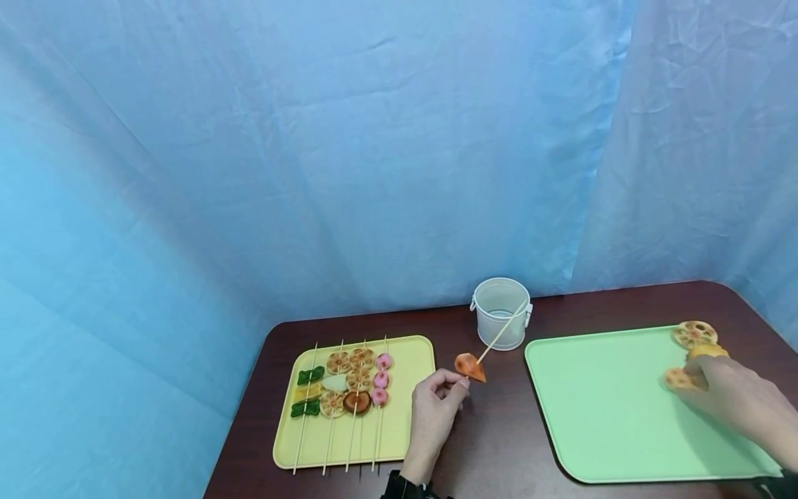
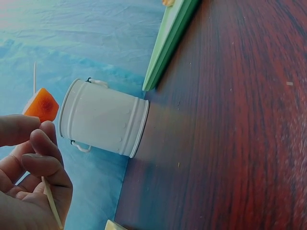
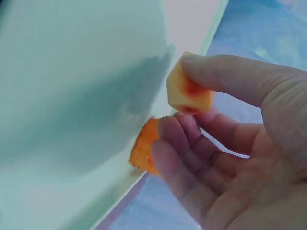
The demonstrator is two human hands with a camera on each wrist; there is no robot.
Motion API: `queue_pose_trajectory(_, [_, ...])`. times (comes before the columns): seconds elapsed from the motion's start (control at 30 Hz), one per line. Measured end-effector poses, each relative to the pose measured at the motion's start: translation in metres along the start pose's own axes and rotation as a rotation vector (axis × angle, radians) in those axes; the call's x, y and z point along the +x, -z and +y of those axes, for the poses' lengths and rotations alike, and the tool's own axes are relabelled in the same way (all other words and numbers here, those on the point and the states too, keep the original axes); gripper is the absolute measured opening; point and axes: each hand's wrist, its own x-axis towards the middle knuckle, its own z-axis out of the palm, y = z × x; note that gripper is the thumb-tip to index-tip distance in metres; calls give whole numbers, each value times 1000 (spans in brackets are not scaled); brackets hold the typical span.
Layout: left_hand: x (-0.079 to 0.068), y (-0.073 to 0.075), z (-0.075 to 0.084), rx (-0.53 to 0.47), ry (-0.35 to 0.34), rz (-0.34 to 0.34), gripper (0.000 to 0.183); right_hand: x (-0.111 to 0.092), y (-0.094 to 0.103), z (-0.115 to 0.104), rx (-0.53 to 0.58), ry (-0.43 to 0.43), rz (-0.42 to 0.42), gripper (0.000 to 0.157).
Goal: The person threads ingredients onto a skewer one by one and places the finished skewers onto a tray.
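Note:
My left hand (image 1: 434,409) pinches a thin wooden skewer (image 1: 501,335) with an orange faceted chunk (image 1: 470,367) threaded on it, just above the fingertips. In the left wrist view, the skewer's lower end runs down past the curled fingers. Over the far right of the green tray (image 1: 611,416), my right hand (image 1: 736,398) grips a pale yellow chunk with reddish patches (image 3: 189,91) between thumb and fingers. Right by the other fingertips lies a yellow-orange piece (image 3: 145,148) on the tray. A lotus root slice (image 1: 694,334) sits beyond it at the tray's corner.
A yellow tray (image 1: 411,360) on the left bears several loaded skewers, with lotus slices (image 1: 333,404), pink balls (image 1: 380,379), green pieces (image 1: 305,407) and a mushroom (image 1: 357,402). A white bucket (image 1: 501,326) stands at the back of the dark wooden table (image 1: 492,430), before blue cloth.

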Motion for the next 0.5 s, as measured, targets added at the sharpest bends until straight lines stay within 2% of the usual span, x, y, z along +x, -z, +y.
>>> queue_pose_trajectory(0.1, [0,0,-1,-3,-1,0,7,4,2,-9,75,16,54,41])
queue_pose_trajectory(0.13, [0,0,-1,-3,-5,0,7,5,2,-13,108,11,64,46])
queue_pose_trajectory(0.23, [0,0,-2,2,7,1,6,7,3,-31,224,-9,89,72])
queue_pose_trajectory(0.27, [0,0,-5,5,12,1,6,7,2,-37,265,-13,108,75])
queue_pose_trajectory(0.33, [2,-2,-12,9,21,3,6,6,2,-49,342,-5,142,74])
queue_pose_trajectory(0.43, [5,-5,-26,7,30,4,6,6,4,-63,471,-7,145,72])
queue_pose_trajectory(0.5, [7,-6,-33,5,34,1,6,6,5,-69,618,-12,123,67])
